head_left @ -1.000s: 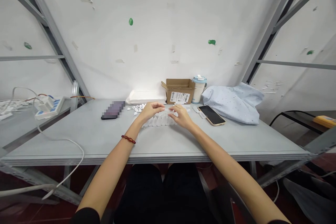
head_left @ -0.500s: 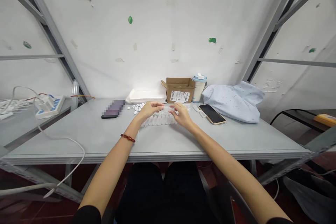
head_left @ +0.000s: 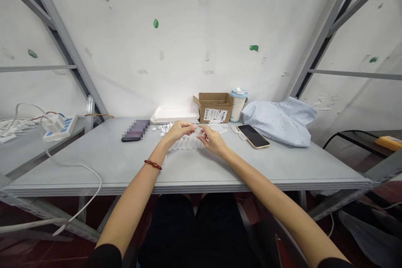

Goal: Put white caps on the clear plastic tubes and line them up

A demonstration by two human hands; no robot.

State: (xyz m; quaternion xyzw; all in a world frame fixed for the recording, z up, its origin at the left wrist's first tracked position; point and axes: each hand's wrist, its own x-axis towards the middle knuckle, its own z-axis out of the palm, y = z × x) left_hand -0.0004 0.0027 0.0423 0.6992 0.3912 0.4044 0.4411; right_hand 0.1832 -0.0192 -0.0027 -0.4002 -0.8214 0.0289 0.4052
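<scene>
My left hand [head_left: 181, 131] is closed in a pinch above the desk, its fingertips on something small and pale that is too small to name. Close to its right, my right hand [head_left: 212, 139] curls with thumb and forefinger drawn together near a small clear piece; what lies between these fingers is hard to make out. Below both hands, several translucent white plastic bottles [head_left: 186, 144] lie side by side in a row, partly covered by the right hand. Loose small white caps [head_left: 163, 127] are heaped behind my left hand.
On the grey desk [head_left: 119, 167] stand an open cardboard box [head_left: 215, 102], a lidded cup [head_left: 238, 106] and white trays [head_left: 176, 114]. A phone [head_left: 253, 136] and a pale blue cloth [head_left: 279, 121] lie right. A dark purple object [head_left: 136, 130] is left.
My right hand has shifted a little left, nearer my left hand, and covers the right end of the bottle row. My left hand stays almost in place.
</scene>
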